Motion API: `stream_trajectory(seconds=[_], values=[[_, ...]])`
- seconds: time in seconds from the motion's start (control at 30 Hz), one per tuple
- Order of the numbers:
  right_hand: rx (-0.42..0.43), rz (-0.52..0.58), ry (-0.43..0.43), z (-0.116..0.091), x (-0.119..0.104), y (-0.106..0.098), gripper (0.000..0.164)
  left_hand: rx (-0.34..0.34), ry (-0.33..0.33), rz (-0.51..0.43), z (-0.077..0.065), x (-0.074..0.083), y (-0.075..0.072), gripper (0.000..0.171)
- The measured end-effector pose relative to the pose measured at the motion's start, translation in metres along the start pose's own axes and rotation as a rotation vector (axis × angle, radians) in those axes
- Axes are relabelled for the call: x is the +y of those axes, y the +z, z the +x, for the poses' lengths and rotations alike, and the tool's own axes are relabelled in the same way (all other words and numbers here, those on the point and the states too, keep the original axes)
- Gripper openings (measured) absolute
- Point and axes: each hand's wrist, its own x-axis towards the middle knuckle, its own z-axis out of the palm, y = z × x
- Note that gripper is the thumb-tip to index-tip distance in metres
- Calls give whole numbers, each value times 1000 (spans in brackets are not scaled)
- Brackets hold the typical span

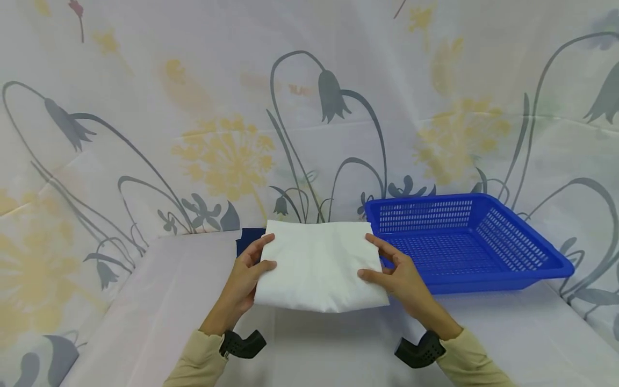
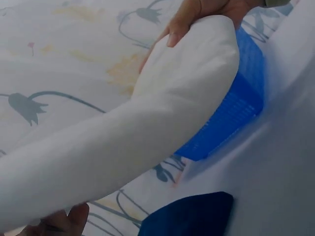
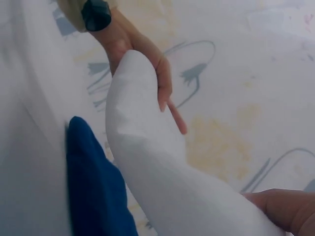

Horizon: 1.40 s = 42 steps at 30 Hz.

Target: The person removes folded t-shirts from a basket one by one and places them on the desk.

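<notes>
A folded white cloth (image 1: 321, 266) is held up above the table between both hands, its rounded fold toward the person. My left hand (image 1: 244, 277) grips its left edge, thumb on top and the other fingers behind. The right hand (image 1: 398, 274) pinches the right edge in the same way, thumb lying on the upper face. In the left wrist view the cloth (image 2: 128, 132) looks thick and softly bent, with the right hand (image 2: 206, 14) at its far end. Dark blue folded fabric (image 1: 250, 236) lies behind the left hand, partly hidden by the white cloth.
A blue plastic basket (image 1: 483, 282) with slotted walls stands at the back right, its near left corner behind the right hand. The table (image 1: 184, 285) has a white cover. Behind it hangs a flower-patterned curtain (image 1: 300, 140).
</notes>
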Motion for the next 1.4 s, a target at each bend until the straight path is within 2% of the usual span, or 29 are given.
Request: stream_trajectory(seconds=[0.17,0.5,0.77,1.07,1.23,1.4], values=[[-33,39,20,-1,7,10,78,-18,-13,-2,-8,-7,-11,63],[-53,92,99,-5,19,30,80,1,-46,53,-24,-17,-32,74],[-204,162,100,-8,30,39,87,26,-59,70,-42,-24,-44,73],[-291,151,142,-12,42,52,94,98,-104,76,-58,-33,-56,74],[-350,141,145,-11,48,54,93,110,-125,76,-63,-36,-62,72],[-363,102,154,-10,49,56,92,129,-153,94,-66,-41,-67,70]])
